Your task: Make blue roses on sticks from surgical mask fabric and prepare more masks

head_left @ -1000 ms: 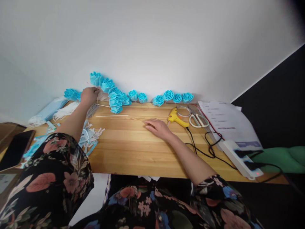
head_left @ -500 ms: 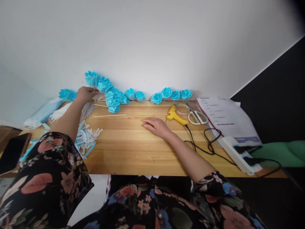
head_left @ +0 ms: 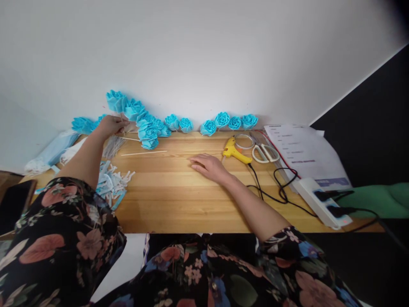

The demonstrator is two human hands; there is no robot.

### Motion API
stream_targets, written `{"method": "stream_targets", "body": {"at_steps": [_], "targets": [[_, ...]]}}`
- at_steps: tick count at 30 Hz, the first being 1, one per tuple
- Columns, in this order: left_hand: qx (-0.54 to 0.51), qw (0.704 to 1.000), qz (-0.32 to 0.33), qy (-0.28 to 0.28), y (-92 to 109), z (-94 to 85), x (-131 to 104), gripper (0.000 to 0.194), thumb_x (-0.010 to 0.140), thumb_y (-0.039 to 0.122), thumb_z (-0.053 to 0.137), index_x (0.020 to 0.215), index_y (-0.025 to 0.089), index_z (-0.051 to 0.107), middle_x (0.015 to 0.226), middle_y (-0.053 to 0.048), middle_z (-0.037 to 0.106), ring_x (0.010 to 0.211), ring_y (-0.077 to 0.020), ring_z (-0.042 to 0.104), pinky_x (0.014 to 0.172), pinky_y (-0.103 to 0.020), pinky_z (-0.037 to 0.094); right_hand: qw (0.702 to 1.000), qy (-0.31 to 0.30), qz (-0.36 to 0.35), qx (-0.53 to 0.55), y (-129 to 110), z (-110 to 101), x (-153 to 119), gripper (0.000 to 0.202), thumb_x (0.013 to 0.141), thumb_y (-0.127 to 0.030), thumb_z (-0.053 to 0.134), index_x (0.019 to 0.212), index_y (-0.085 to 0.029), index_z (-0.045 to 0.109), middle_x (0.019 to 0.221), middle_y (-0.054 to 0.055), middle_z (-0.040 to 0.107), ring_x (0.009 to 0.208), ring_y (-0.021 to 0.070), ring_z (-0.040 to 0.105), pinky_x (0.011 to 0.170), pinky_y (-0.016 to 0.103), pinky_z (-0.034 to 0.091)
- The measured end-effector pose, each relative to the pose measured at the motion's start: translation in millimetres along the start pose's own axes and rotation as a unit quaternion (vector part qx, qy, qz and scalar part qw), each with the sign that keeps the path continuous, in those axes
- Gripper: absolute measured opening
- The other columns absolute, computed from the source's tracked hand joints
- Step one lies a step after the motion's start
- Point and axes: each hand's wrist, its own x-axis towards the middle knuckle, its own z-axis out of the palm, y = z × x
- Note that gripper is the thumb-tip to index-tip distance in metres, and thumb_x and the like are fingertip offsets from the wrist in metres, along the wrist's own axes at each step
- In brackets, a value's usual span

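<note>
At the back left, my left hand (head_left: 112,126) has its fingers closed on the thin stem of a blue paper flower (head_left: 116,101), whose bloom rises above the fingers. Against it leans another blue flower (head_left: 134,110), and more blue blooms (head_left: 148,133) cluster to the right of the hand. My right hand (head_left: 209,166) lies palm down on the wooden table (head_left: 179,200), fingers stretched out and holding nothing. To its right is a yellow glue gun (head_left: 235,152). A thin pale stick (head_left: 143,153) lies on the tabletop between the hands.
White-handled scissors (head_left: 265,153) and a wire ring (head_left: 244,143) lie beyond the glue gun. Its black cord loops toward a power strip (head_left: 321,202) near printed papers (head_left: 300,149). Blue and white scraps (head_left: 113,183), a stack of blue sheets (head_left: 53,151) and a phone (head_left: 15,200) occupy the left.
The whole view has shifted slightly, so most things sit a little further left and higher. Both hands keep their poses, and the left still grips the flower stem.
</note>
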Motion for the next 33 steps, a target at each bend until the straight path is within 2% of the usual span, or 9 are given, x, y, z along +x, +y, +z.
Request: {"method": "stream_targets", "body": {"at_steps": [4, 9, 12, 15, 17, 19, 25, 29, 33], "targets": [[0.015, 1.0, -0.006, 0.005, 5, -0.7, -3, 0.037, 0.093, 0.037, 0.052, 0.075, 0.01, 0.07, 0.049, -0.001, 0.047, 0.06, -0.015, 0.045, 0.069, -0.027, 0.041, 1.0, -0.003, 0.0, 0.0, 0, 0, 0, 0.034, 0.103, -0.038, 0.053, 0.128, -0.023, 0.07, 0.124, 0.01, 0.075, 0.115, 0.0251, 0.068, 0.101, 0.044, 0.051], [0.007, 1.0, -0.016, 0.022, 14, -6.8, -10, 0.041, 0.096, 0.034, 0.045, 0.098, 0.005, 0.074, 0.066, -0.005, 0.062, 0.061, -0.0155, 0.048, 0.07, -0.028, 0.043, 1.0, -0.003, 0.002, -0.003, 0, 0, 0, 0.034, 0.103, -0.039, 0.053, 0.128, -0.023, 0.07, 0.123, 0.01, 0.075, 0.115, 0.0244, 0.068, 0.101, 0.043, 0.051], [0.008, 1.0, -0.017, 0.023, 16, -9.6, -11, 0.04, 0.096, 0.034, 0.045, 0.105, 0.007, 0.074, 0.066, -0.003, 0.062, 0.061, -0.0154, 0.048, 0.071, -0.028, 0.043, 1.0, -0.002, 0.002, -0.002, 0, 0, 0, 0.034, 0.103, -0.039, 0.053, 0.127, -0.022, 0.07, 0.122, 0.01, 0.075, 0.114, 0.0239, 0.068, 0.101, 0.042, 0.05], [0.016, 1.0, -0.012, 0.015, 15, -8.6, -9, 0.033, 0.093, 0.032, 0.048, 0.087, 0.01, 0.072, 0.055, -0.001, 0.054, 0.061, -0.0155, 0.046, 0.07, -0.026, 0.042, 1.0, -0.001, 0.0, 0.002, -1, 0, 0, 0.034, 0.103, -0.038, 0.053, 0.128, -0.022, 0.07, 0.122, 0.01, 0.075, 0.114, 0.0241, 0.068, 0.1, 0.043, 0.051], [0.016, 1.0, -0.001, 0.004, 13, -6.4, -8, 0.033, 0.092, 0.033, 0.05, 0.07, 0.013, 0.066, 0.052, -0.001, 0.049, 0.061, -0.0151, 0.045, 0.07, -0.026, 0.041, 1.0, -0.001, -0.001, 0.003, -1, 0, 0, 0.034, 0.103, -0.038, 0.053, 0.127, -0.022, 0.07, 0.122, 0.01, 0.075, 0.113, 0.0244, 0.068, 0.099, 0.043, 0.051], [0.011, 1.0, 0.012, -0.006, 11, -4.0, -7, 0.035, 0.09, 0.037, 0.051, 0.063, 0.015, 0.06, 0.052, -0.001, 0.049, 0.061, -0.0143, 0.045, 0.069, -0.025, 0.04, 1.0, 0.0, -0.003, 0.004, -1, -1, 0, 0.034, 0.103, -0.039, 0.053, 0.127, -0.02, 0.07, 0.122, 0.011, 0.076, 0.114, 0.0246, 0.068, 0.099, 0.043, 0.051], [-0.003, 1.0, 0.013, -0.01, 5, 0.2, -7, 0.031, 0.081, 0.044, 0.056, 0.07, 0.015, 0.063, 0.058, 0.0, 0.055, 0.061, -0.0141, 0.046, 0.063, -0.025, 0.037, 1.0, 0.003, -0.007, 0.006, 0, 0, 0, 0.035, 0.103, -0.039, 0.053, 0.127, -0.02, 0.07, 0.122, 0.011, 0.075, 0.114, 0.0246, 0.068, 0.097, 0.043, 0.051], [0.011, 1.0, 0.005, 0.022, 5, 4.0, -5, 0.032, 0.076, 0.047, 0.062, 0.07, 0.015, 0.063, 0.062, -0.001, 0.056, 0.07, -0.0163, 0.05, 0.065, -0.025, 0.035, 1.0, 0.007, -0.006, 0.005, -1, 0, 0, 0.035, 0.102, -0.039, 0.054, 0.127, -0.02, 0.07, 0.122, 0.011, 0.075, 0.114, 0.0246, 0.068, 0.095, 0.041, 0.052], [0.022, 0.999, 0.001, 0.05, 7, 7.5, -4, 0.035, 0.078, 0.049, 0.061, 0.068, 0.016, 0.062, 0.063, -0.001, 0.056, 0.074, -0.0172, 0.051, 0.065, -0.026, 0.033, 1.0, 0.005, -0.003, 0.007, -1, -1, 0, 0.035, 0.102, -0.039, 0.055, 0.126, -0.019, 0.07, 0.12, 0.012, 0.075, 0.114, 0.0243, 0.067, 0.095, 0.04, 0.052]]}}
